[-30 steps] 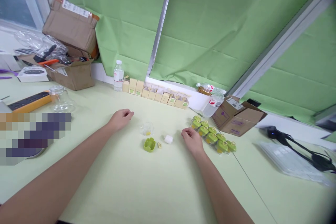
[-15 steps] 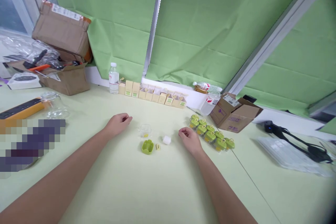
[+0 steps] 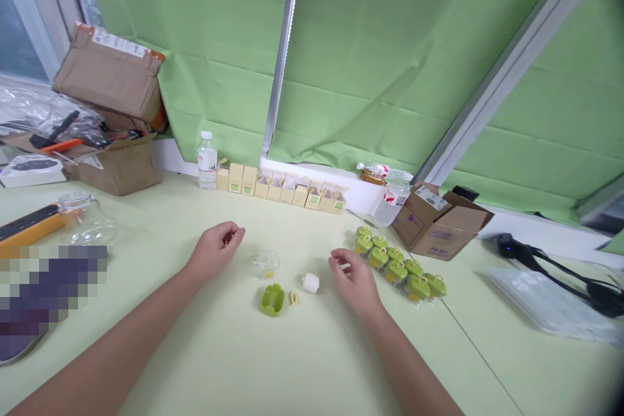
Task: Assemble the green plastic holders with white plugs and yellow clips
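My left hand (image 3: 214, 250) rests over the table left of a small clear plastic cup (image 3: 268, 265), its fingers curled in with nothing visible in them. My right hand (image 3: 355, 278) is just right of a small white block-like piece (image 3: 311, 283). Its fingers are loosely bent, with a gap to the thumb, and hold nothing. Nearer to me, between the hands, lie a green scalloped cap (image 3: 272, 299), hollow side up, and a small pale yellow loop (image 3: 293, 298). Neither hand touches these parts.
Several green-lidded little containers (image 3: 396, 270) stand in rows right of my right hand. Small cream boxes (image 3: 275, 187) line the back, beside a water bottle (image 3: 207, 162). Cardboard boxes (image 3: 429, 221) stand at both sides. A glass jar (image 3: 90, 224) and a power strip (image 3: 34, 229) are left.
The view has tilted up a little, so the table things sit lower in it. The right hand's fingers have loosened slightly. The small parts lie as before.
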`<state>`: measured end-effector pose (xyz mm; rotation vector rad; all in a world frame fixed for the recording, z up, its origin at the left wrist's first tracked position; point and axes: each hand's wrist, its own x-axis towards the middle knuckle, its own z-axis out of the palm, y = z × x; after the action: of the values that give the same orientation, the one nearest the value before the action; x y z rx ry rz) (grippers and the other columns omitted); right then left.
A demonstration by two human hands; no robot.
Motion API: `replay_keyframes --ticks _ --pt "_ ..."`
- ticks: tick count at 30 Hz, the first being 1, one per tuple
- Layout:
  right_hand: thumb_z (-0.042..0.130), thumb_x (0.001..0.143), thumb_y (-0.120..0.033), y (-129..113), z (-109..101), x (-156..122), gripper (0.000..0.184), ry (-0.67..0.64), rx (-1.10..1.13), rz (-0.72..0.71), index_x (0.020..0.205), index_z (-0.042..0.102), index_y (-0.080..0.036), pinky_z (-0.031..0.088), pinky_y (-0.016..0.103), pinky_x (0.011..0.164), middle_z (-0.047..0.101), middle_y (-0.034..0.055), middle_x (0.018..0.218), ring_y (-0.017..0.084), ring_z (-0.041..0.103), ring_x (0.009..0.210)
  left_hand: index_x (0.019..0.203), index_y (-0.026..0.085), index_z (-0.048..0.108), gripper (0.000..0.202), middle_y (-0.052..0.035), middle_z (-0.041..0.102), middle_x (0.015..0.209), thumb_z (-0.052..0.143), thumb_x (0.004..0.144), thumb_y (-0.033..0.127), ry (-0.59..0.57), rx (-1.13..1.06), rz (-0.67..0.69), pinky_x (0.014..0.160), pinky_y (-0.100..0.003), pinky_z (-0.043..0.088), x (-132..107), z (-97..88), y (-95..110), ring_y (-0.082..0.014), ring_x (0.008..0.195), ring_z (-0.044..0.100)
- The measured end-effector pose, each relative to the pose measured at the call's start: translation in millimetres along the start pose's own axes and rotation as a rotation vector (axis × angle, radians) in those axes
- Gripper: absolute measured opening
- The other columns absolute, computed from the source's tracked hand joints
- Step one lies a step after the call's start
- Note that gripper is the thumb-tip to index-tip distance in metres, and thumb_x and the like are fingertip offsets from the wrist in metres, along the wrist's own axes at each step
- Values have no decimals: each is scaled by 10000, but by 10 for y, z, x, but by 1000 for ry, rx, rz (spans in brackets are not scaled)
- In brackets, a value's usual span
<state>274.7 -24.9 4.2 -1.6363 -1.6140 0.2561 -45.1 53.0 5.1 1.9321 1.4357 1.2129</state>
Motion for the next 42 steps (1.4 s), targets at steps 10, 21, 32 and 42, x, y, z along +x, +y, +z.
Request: replay_keyframes --ticks 10,21,32,42 --pt "717 822 -303 -479 -2 -347 185 -301 -270 -484 1003 751 -299 401 603 1072 483 85 1454 385 288 1436 1049 259 614 305 -21 664 980 664 789 410 -528 131 411 608 -285 441 -497 -18 800 -173 692 607" --pt "480 970 -177 -526 64 -306 195 -143 -125 -516 1005 665 -230 494 438 944 676 85 1092 252 577 1104 966 268 605 232 13 639 907 659 743 234 -608 208 398 620 -279 430 -507 134 701 -191 782 619" --pt "547 919 -281 -573 52 -335 92 2 157 -163 883 608 -221 511 271 688 702 6 769 163 659 699 1175 280 567 397 -36 584 1163 618 812 128 -465 36 494 771 -276 479 -508 191 686 -181 952 602" --pt "570 882 -263 -578 89 -344 112 -33 279 -96 982 598 -220 535 269 705 724 -1 750 165 690 705 1210 253 556 445 -43 577 1150 626 804 85 -446 -41 460 703 -263 493 -549 300 650 -172 906 592"
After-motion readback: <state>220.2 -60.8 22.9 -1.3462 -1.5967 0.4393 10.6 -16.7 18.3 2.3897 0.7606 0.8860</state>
